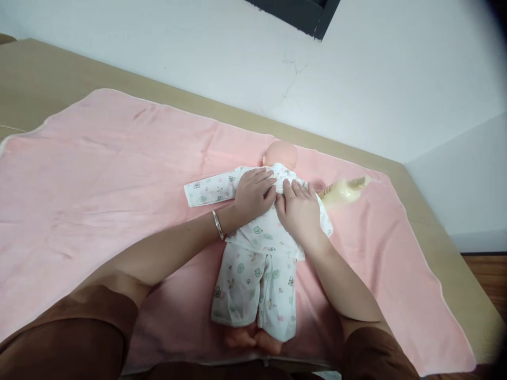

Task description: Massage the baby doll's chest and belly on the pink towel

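Observation:
A baby doll [280, 154] in a white printed top [265, 232] and matching trousers [237, 287] lies on a pink blanket [130, 174], head away from me and feet nearest. My left hand [253, 195] rests flat on the top near the shoulder, fingers stretched out and holding nothing. Opposite it, my right hand [299, 208] lies on the other side of the top, fingers extended. The left sleeve [212, 188] is spread out sideways. Whether the doll is face up or face down I cannot tell.
Right of the doll lies a glossy pale yellow object [344, 191] with a ridged part, its kind unclear. The blanket covers most of a wooden table [190, 103]. A white wall [178, 47] stands behind the table, with a dark frame [301, 16] on it.

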`<state>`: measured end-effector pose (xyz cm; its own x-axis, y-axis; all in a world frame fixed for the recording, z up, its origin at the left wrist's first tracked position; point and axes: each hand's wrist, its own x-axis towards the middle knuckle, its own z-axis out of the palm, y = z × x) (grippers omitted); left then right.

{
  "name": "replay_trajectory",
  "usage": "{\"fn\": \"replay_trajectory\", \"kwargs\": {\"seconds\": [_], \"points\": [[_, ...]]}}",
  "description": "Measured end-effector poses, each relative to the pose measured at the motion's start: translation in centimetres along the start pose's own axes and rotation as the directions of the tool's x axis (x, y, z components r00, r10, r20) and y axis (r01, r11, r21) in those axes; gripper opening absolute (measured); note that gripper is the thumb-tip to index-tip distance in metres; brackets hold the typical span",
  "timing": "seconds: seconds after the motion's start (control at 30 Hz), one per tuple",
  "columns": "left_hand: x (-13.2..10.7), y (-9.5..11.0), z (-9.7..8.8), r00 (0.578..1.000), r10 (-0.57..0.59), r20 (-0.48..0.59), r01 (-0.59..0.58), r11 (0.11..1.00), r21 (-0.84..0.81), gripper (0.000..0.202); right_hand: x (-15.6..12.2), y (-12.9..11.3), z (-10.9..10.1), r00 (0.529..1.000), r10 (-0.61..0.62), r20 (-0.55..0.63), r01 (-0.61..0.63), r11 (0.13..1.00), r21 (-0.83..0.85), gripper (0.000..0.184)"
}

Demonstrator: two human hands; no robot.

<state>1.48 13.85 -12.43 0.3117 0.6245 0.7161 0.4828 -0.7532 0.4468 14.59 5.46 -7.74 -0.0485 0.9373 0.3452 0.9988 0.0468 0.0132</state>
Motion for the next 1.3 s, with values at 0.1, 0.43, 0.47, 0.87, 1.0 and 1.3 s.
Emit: {"fn": "replay_trajectory", "kwargs": {"seconds": [0.1,0.43,0.47,0.87,1.0,1.3], "points": [[0.1,0.0,0.0,0.997,-0.061,0.04,0.06,0.998,0.016,0.03,0.4,0.5,0.5,0.999,0.019,0.048,-0.023,0.995,0.093,0.054],[0.5,-0.7,0.5,0.984,-0.099,0.145,0.101,0.995,-0.008,0.042,0.8,1.0,1.3,0.991,0.051,0.123,-0.082,0.96,0.267,0.059],[0.5,-0.7,0.5,0.985,-0.097,0.144,0.099,0.995,-0.008,0.042,0.8,1.0,1.3,0.991,0.052,0.125,-0.084,0.959,0.27,0.059],[0.6,-0.6,0.5,0.986,-0.098,0.136,0.098,0.995,0.011,0.043,0.8,1.2,1.5,0.992,0.053,0.116,-0.082,0.96,0.269,0.058],[0.6,-0.5,0.5,0.981,-0.1,0.165,0.098,0.995,0.016,0.044,0.8,1.0,1.4,0.992,0.053,0.117,-0.082,0.961,0.264,0.059],[0.9,0.0,0.3,0.967,-0.124,0.222,0.109,0.991,0.081,0.049,1.6,1.9,1.1,0.984,0.062,0.166,-0.113,0.941,0.318,0.061]]}}
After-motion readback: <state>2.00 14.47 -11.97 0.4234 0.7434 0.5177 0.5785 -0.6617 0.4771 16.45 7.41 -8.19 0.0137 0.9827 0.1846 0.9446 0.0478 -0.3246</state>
